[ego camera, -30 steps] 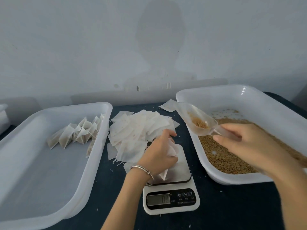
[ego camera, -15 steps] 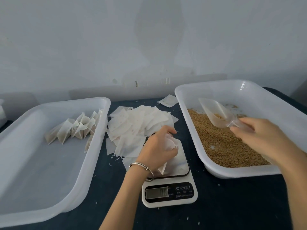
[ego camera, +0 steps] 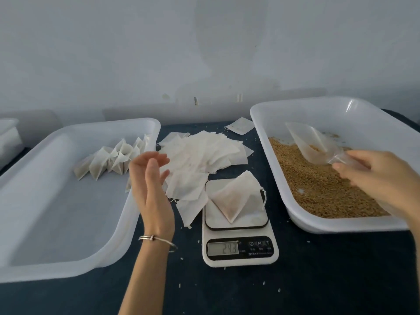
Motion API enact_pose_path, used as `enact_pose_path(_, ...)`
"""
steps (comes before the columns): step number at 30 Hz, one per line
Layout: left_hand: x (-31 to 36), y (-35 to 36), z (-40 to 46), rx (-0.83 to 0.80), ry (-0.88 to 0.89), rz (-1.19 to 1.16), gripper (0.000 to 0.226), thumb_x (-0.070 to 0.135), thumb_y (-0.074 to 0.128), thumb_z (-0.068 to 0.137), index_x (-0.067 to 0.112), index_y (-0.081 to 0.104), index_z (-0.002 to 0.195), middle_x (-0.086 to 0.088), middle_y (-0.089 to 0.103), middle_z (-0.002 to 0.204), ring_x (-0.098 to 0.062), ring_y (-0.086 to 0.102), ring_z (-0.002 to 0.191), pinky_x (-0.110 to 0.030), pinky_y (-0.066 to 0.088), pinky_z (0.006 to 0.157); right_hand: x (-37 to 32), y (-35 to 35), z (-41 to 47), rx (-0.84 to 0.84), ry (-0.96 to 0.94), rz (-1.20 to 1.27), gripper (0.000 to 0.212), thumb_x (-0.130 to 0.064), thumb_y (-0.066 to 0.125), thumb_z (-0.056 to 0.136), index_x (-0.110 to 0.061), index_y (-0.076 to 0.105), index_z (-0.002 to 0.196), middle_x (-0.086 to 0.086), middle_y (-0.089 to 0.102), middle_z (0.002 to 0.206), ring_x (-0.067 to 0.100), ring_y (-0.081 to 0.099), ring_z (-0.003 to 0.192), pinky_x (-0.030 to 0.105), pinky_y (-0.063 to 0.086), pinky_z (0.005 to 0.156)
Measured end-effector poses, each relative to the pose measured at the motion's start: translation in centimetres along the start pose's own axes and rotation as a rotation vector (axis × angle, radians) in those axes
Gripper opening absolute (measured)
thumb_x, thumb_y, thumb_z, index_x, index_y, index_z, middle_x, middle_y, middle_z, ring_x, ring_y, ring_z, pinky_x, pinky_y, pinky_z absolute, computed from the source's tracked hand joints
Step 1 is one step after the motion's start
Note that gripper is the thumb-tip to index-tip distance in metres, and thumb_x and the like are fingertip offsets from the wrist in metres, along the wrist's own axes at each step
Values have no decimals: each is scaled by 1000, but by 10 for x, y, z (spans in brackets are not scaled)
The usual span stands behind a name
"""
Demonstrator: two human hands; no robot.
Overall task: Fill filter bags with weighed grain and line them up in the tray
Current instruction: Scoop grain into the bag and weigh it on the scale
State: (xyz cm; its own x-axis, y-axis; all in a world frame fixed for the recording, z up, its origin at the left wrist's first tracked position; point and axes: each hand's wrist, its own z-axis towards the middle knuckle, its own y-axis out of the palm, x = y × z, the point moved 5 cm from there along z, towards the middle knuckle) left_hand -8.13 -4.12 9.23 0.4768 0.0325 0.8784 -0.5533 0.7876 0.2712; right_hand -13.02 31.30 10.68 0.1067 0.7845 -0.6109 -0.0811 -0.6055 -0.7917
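Filled filter bag [ego camera: 236,198] rests alone on scale [ego camera: 238,223]; left hand [ego camera: 151,187] released, clear. Right hand [ego camera: 372,178] grasps scoop [ego camera: 306,144]. Read display hands-off, then top up gently.

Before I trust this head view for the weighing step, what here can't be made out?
- Scale display: digits too blurred to read surely.
- Filled bag on the scale: opaque, so its fill level is hidden.
- Right hand: motion-blurred; it holds the scoop, exact grip unclear.
- Grain tray: right side cut by the frame edge.
- Row of filled bags: overlapping, count uncertain.
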Motion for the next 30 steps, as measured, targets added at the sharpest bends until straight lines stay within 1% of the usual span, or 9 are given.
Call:
enact_pose_path(5, 2, -7, 2, 6, 6, 25, 15, 40, 45, 84, 30, 55, 89, 4, 62, 97, -20, 61, 101, -31, 48, 84, 1, 2, 1, -5, -32, 21, 29, -43, 57, 87, -35, 61, 115, -14, 65, 90, 11, 61, 80, 29, 37, 63)
enact_pose_path(10, 3, -3, 0, -16, 11, 20, 15, 41, 46, 84, 30, 55, 90, 8, 62, 96, -19, 61, 100, -29, 48, 82, 3, 2, 1, -23, -26, 29, 31, -42, 57, 87, -34, 60, 116, -15, 64, 92, 12, 61, 83, 33, 40, 68)
enact_pose_path(13, 1, -1, 0, -32, 18, 20, 16, 39, 47, 83, 27, 54, 90, 13, 63, 93, -15, 62, 97, -29, 49, 81, 3, 0, 0, -10, -27, 24, 27, -41, 58, 87, -35, 61, 114, -17, 63, 91, 9, 60, 83, 30, 37, 65)
enact_pose_path(17, 0, 4, 0, -87, 61, 96, 8, 24, 50, 84, 28, 56, 89, 16, 62, 90, -8, 60, 89, -21, 47, 74, 3, -2, -3, -6, -21, 12, 33, -41, 59, 87, -31, 60, 119, -15, 64, 93, 12, 60, 85, 34, 38, 72)
enact_pose_path(20, 0, 17, 0, -228, 131, 293, 14, 18, 54, 86, 32, 56, 88, 19, 60, 87, -2, 58, 80, -12, 44, 65, 3, -3, -5, -14, -22, -8, 39, -40, 59, 87, -28, 58, 124, -11, 63, 96, 14, 60, 87, 36, 41, 75)
enact_pose_path(22, -10, 24, -1, -417, 93, 474, 12, 26, 60, 85, 36, 56, 91, 17, 58, 87, -3, 55, 75, -14, 42, 63, 3, -4, -6, -16, -18, -3, 39, -40, 60, 86, -28, 58, 124, -11, 63, 97, 14, 60, 88, 37, 43, 76)
enact_pose_path(26, -49, 14, -19, -809, -68, 916, 29, 50, 62, 78, 44, 53, 105, 13, 50, 92, -4, 51, 75, -15, 40, 65, 6, -8, -7, 3, -7, 5, 37, -40, 60, 86, -31, 59, 122, -10, 66, 96, 16, 61, 89, 42, 47, 81)
enact_pose_path(28, -59, 9, -29, -833, -76, 996, 32, 51, 63, 79, 43, 53, 107, 14, 49, 91, -4, 50, 74, -21, 44, 66, 8, -9, -7, 8, 2, 9, 36, -41, 60, 86, -33, 59, 121, -9, 67, 96, 17, 62, 89, 41, 47, 82)
enact_pose_path(30, -60, 8, -30, -743, -52, 1001, 26, 47, 62, 82, 40, 54, 105, 14, 50, 87, -4, 50, 71, -23, 44, 63, 8, -10, -7, 2, -1, 18, 34, -41, 60, 86, -35, 60, 119, -9, 67, 94, 17, 62, 87, 40, 46, 78)
